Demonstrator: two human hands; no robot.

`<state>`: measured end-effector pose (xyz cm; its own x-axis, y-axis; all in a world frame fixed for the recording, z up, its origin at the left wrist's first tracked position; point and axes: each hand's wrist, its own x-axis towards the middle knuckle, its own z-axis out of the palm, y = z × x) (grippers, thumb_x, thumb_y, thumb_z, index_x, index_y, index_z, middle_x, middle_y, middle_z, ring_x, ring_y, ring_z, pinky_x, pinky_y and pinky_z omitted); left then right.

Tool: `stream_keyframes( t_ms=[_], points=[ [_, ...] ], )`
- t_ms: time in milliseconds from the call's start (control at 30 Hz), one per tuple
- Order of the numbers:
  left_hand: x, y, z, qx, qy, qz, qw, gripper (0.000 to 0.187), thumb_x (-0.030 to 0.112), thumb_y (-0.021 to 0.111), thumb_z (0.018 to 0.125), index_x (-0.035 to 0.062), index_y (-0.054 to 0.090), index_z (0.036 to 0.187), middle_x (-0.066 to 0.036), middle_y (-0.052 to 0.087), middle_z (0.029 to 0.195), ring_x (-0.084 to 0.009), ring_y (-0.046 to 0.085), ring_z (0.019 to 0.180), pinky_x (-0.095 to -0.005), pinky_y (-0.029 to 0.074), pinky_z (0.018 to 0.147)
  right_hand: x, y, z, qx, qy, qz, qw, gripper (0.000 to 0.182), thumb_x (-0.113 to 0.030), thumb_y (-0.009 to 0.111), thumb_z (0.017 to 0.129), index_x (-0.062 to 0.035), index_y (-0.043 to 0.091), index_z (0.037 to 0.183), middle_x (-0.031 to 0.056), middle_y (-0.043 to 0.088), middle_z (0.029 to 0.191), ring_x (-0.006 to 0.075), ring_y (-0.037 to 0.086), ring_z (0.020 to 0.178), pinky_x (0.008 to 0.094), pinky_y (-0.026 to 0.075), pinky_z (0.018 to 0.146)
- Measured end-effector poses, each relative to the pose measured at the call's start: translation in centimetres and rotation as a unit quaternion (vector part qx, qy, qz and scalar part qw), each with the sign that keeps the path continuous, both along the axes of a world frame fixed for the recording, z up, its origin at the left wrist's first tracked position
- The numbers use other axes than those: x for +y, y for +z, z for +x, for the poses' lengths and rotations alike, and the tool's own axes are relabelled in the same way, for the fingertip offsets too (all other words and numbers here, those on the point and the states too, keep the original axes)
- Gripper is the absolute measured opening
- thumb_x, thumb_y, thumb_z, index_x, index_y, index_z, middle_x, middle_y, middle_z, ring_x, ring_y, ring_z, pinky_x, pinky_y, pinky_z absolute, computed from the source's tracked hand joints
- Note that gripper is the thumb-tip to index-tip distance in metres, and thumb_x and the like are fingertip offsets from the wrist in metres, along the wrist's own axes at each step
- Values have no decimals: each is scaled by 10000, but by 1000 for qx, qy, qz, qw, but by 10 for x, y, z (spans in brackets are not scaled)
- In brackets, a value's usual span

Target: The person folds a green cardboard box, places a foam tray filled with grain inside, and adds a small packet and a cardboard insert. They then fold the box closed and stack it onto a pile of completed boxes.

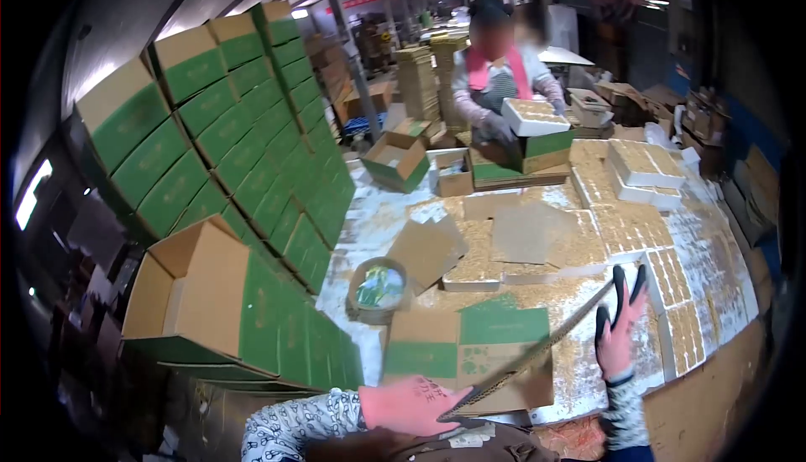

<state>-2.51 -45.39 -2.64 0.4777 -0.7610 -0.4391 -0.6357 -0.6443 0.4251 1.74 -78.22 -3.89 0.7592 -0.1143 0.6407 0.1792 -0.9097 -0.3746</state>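
A long thin brown strip [533, 353] runs slantwise over the table's near edge. Its lower end is gripped by my left hand [411, 406], in a pink glove with dark fingertips. At its upper end is my right hand [620, 328], gloved alike, with fingers spread and the strip's tip beside them. Below the strip lies a flattened green and brown carton [470, 349]. White trays [684, 328] filled with tan granular stuff stand just right of my right hand. More trays [470, 273] lie farther back, partly under loose brown cardboard sheets [525, 233].
Green and brown cartons [252, 143] are stacked high on the left, with an open carton [189, 294] in front. A round tub [378, 287] stands on the table. Across it, a person [504, 84] handles a white tray [536, 116] over a carton.
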Motion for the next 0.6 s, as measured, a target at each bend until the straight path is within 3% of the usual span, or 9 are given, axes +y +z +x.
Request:
stream_keyframes(
  t_ms=[33,100,133,200,267,367,433,500,600],
  points=[
    [-10,-2,5,29,-6,-33,999,726,489,452,883,-23,290,1372,-228,557,1115,-301,553,1040,-356,428,887,-4,-33,20,4,102,275,956,524,-249,503,926,-41,346,1380,169,241,1472,323,119,1391,426,125,1116],
    [-18,-23,10,32,11,-112,993,674,480,459,907,-5,337,1359,-211,573,1070,-296,557,1022,-345,436,849,7,-65,31,71,73,258,961,453,-122,455,938,-40,358,1373,145,249,1472,290,141,1389,357,146,1112],
    [-13,-44,4,186,138,-233,944,625,445,489,903,-2,372,1324,-197,576,1040,-279,560,1002,-342,435,842,24,-61,30,72,62,291,952,454,-98,452,936,-43,356,1377,136,251,1471,280,158,1386,356,162,1107],
    [5,-77,12,452,356,-434,693,525,377,548,897,5,442,1253,-167,580,979,-246,566,961,-337,433,829,24,-72,23,8,46,375,926,461,-106,468,927,-48,366,1373,121,269,1461,258,191,1377,371,211,1090],
    [19,-79,50,105,99,-405,903,307,254,629,864,21,510,1025,-64,542,861,-149,531,804,-291,446,717,21,-70,10,-61,84,454,885,504,-66,529,839,-12,415,1327,168,314,1415,278,225,1353,365,178,1099],
    [12,-61,35,231,370,-465,770,250,210,666,825,9,548,915,-16,568,773,-134,549,690,-261,460,620,17,-62,4,-105,65,430,894,509,-68,561,760,0,466,1256,148,438,1259,264,383,1213,367,278,1040],
    [13,-75,55,55,443,-497,744,267,216,669,820,4,557,939,-50,600,770,-169,586,703,-277,477,644,23,-51,4,-77,163,451,874,477,-102,614,706,18,525,1159,127,524,1108,255,515,1002,372,398,924],
    [-1,-45,57,-173,441,-396,786,337,256,644,835,6,564,1047,-135,640,909,-237,636,807,-327,504,734,59,-23,10,90,312,226,918,460,-155,657,701,-49,569,1140,138,572,1029,286,545,983,366,446,866],
    [13,-41,60,106,145,-123,976,522,308,596,852,29,463,1273,-173,552,1207,-263,574,1076,-343,446,926,96,-84,45,211,428,-132,869,476,-294,573,832,-195,476,1287,110,573,909,284,575,860,384,474,759]
  ],
)
